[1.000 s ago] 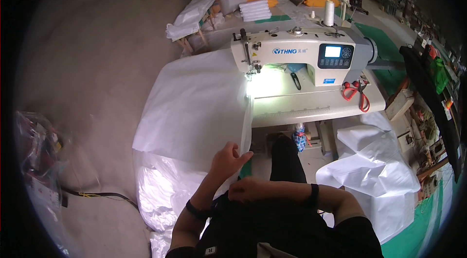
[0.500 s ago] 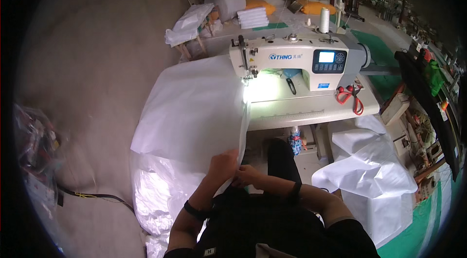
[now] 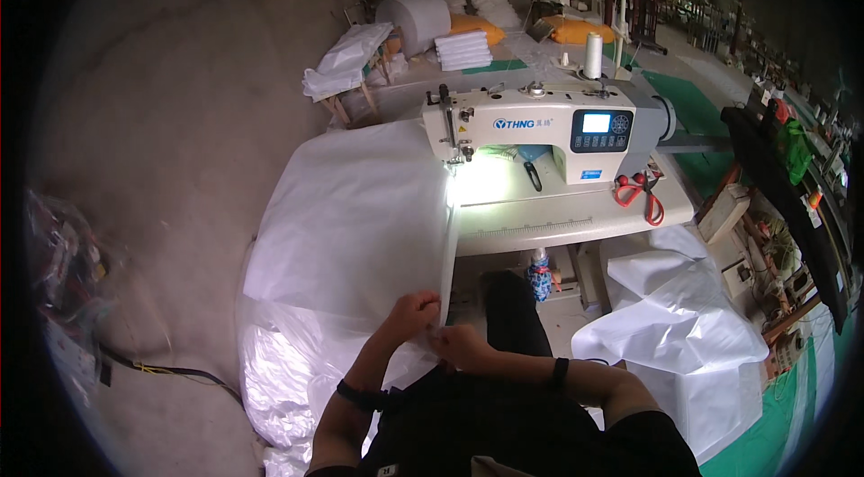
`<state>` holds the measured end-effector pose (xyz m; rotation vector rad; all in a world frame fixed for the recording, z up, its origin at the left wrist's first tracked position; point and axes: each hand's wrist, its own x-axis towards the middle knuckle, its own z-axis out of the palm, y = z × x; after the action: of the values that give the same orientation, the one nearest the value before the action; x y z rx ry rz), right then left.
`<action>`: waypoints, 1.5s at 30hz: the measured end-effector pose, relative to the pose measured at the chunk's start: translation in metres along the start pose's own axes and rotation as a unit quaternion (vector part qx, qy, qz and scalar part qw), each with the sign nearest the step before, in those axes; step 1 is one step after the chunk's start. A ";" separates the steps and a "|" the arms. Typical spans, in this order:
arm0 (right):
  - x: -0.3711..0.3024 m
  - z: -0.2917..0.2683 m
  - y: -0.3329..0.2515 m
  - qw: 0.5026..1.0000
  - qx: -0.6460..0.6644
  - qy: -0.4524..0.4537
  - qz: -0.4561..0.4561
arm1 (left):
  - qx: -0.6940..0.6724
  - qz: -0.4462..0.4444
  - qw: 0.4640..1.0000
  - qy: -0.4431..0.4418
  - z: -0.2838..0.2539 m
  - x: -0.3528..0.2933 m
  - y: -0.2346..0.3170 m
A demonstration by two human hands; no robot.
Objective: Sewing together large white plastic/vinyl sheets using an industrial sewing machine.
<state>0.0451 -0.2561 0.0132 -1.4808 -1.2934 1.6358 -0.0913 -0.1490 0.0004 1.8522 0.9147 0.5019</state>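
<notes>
A large white sheet [image 3: 342, 225] spreads left of the sewing machine [image 3: 540, 130] and hangs down toward my lap. Its right edge runs up under the lit needle area of the machine. My left hand [image 3: 412, 315] is closed on that edge near my body. Right beside it, a little lower, my right hand [image 3: 461, 346] pinches the same edge. The fingertips of both hands nearly meet, and the fold between them is partly hidden.
Red-handled scissors [image 3: 641, 198] and a small dark thread snipper [image 3: 533, 176] lie on the machine table [image 3: 540, 223]. A thread cone [image 3: 593, 56] stands behind the machine. Crumpled white sheeting [image 3: 670, 315] hangs at the right. A black cable [image 3: 171, 371] crosses the floor at left.
The view has tilted up slightly, so the machine and sheet appear lower. Both hands stay on the sheet's edge, and the right hand's fingers have shifted a little along it.
</notes>
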 end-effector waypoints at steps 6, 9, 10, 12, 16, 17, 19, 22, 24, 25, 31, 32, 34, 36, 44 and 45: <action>0.000 -0.006 0.000 0.892 -0.386 0.090 -0.217 | 0.048 -0.041 0.997 0.055 0.020 -0.002 0.004; 0.011 -0.033 0.013 0.930 -0.338 -0.075 -0.125 | 0.087 -0.066 0.990 0.087 0.025 -0.014 0.007; 0.019 -0.053 0.014 0.924 -0.288 -0.116 -0.224 | 0.005 -0.101 0.992 0.072 0.025 -0.019 0.010; 0.039 -0.080 0.013 0.950 -0.204 -0.051 -0.231 | -0.018 -0.087 0.993 0.080 0.024 -0.026 0.018; 0.108 -0.146 -0.034 0.856 -0.358 0.341 -0.151 | 0.088 -0.035 0.991 0.097 0.028 -0.029 0.046; 0.124 -0.153 -0.047 0.832 -0.344 0.399 -0.172 | 0.138 0.018 0.986 0.097 0.031 -0.028 0.053; 0.150 -0.160 -0.069 0.841 -0.388 0.354 -0.129 | 0.157 0.035 0.983 0.086 0.034 -0.025 0.064; 0.172 -0.145 -0.078 0.814 -0.495 0.298 -0.067 | 0.208 0.055 0.973 0.079 0.032 -0.025 0.067; 0.180 -0.132 -0.079 0.766 -0.578 0.280 -0.032 | 0.241 0.052 0.966 0.082 0.029 -0.024 0.061; 0.182 -0.127 -0.079 0.771 -0.569 0.282 -0.049 | 0.209 0.038 0.972 0.103 0.026 -0.023 0.057; 0.156 -0.113 -0.074 0.786 -0.547 0.287 -0.019 | 0.087 0.009 0.988 0.131 0.022 -0.003 0.041; 0.148 -0.111 -0.070 0.814 -0.499 0.296 -0.011 | 0.091 0.010 0.988 0.122 0.021 0.002 0.040; 0.135 -0.105 -0.063 0.840 -0.451 0.303 0.000 | 0.080 -0.005 0.989 0.121 0.021 0.011 0.037; 0.128 -0.100 -0.058 0.839 -0.465 0.283 0.006 | 0.069 -0.019 0.991 0.112 0.023 0.020 0.033; 0.132 -0.094 -0.049 0.860 -0.410 0.303 -0.008 | -0.208 -0.120 0.968 0.074 0.033 0.052 0.019; 0.131 -0.094 -0.047 0.864 -0.398 0.309 -0.001 | -0.204 -0.105 0.970 0.080 0.032 0.053 0.018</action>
<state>0.0979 -0.0967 0.0117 -2.2133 -1.6223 0.4645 -0.0295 -0.1310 -0.0001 1.3427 1.0160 0.6598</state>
